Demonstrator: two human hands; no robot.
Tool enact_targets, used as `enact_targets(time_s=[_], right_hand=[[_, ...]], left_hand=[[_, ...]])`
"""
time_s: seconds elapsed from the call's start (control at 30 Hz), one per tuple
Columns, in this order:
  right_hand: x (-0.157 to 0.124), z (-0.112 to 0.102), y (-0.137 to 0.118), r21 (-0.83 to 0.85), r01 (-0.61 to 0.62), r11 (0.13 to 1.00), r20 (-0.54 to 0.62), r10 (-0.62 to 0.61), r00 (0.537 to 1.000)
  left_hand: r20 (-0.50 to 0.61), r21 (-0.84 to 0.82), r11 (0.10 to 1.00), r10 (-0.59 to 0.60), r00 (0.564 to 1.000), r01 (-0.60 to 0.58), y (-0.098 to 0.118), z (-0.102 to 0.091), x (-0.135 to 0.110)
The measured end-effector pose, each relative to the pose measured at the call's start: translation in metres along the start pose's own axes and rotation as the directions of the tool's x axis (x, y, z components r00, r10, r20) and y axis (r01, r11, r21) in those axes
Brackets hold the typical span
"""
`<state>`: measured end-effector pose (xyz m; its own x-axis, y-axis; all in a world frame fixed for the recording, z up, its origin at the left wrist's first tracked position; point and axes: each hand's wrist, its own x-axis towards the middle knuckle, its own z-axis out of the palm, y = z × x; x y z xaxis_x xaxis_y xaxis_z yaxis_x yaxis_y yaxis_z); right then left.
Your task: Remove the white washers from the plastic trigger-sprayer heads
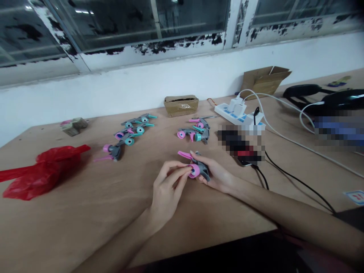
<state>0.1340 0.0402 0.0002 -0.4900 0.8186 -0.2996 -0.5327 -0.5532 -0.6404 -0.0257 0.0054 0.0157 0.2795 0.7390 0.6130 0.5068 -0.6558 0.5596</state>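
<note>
My right hand grips a grey spray-trigger head with a pink collar and pink lever, just above the wooden table. The fingertips of my left hand pinch at the pink collar, closed on something too small to make out. Behind, a row of finished grey trigger heads with pink and teal parts lies to the left. A smaller heap of trigger heads lies straight beyond my hands.
A red plastic bag lies at the left. A small cardboard box and an open carton stand by the wall. A white power strip with chargers and cables, plus black cables, run across the right side.
</note>
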Motion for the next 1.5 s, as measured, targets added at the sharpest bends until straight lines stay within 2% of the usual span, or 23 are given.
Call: enact_targets(time_s=[0.2, 0.4, 0.73, 0.97, 1.5], right_hand=[[-0.0014, -0.0026, -0.0052, -0.008, 0.108, 0.994, 0.069, -0.107, 0.992], [-0.0002, -0.0019, -0.0071, -0.102, 0.209, 0.973, 0.049, -0.205, 0.977], [0.0025, -0.0030, -0.0046, -0.089, 0.163, 0.983, 0.042, -0.159, 0.986], [0.0054, -0.0031, -0.0042, -0.037, 0.121, 0.992, 0.105, -0.116, 0.988], [0.0030, -0.0021, -0.0099, -0.103, 0.035, 0.994, 0.100, -0.025, 0.995]], left_hand=[[0.015, -0.021, 0.999, -0.036, 0.999, 0.036, 0.0024, 0.0000, -0.0001], [0.018, -0.030, 0.995, -0.097, 0.995, 0.098, -0.0002, 0.0029, -0.0028], [0.012, 0.005, 0.995, -0.104, 0.995, 0.104, -0.0056, 0.0027, 0.0025], [0.002, -0.025, 0.986, -0.162, 0.987, 0.162, -0.0074, 0.0032, 0.0031], [0.004, -0.021, 0.983, -0.182, 0.983, 0.182, -0.0033, -0.0008, 0.0013]])
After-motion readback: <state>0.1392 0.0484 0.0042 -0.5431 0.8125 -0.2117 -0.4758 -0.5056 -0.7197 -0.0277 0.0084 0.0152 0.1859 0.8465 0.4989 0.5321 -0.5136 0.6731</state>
